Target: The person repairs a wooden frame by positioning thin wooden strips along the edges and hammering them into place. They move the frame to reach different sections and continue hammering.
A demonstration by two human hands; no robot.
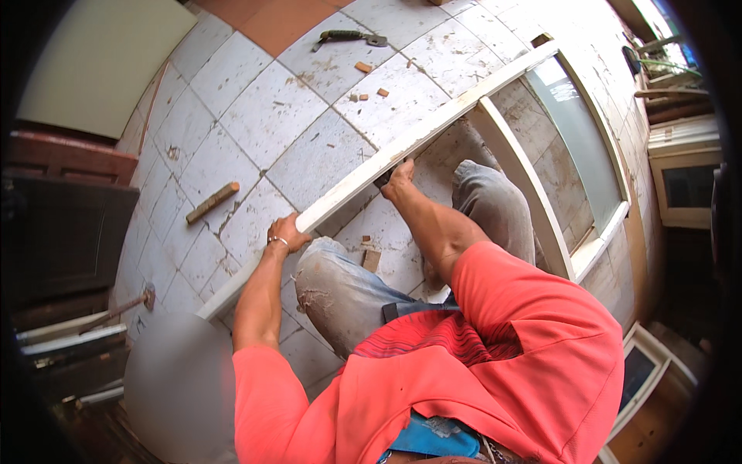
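Note:
A long white wooden frame lies slantwise across my knees and the floor. At its right end sits a glass pane, with a curved-looking crossbar beside it. My left hand is closed round the long rail at the left, its fingers over the edge. Farther along the same rail, my right hand is closed against the inner side. It grips a small dark thing, mostly hidden by the fingers and the rail.
Beyond the frame, a dark-handled metal tool and wood chips lie on white floor tiles. A short wooden stick and a hammer are at left. Dark panels line the left; another framed piece stands at right.

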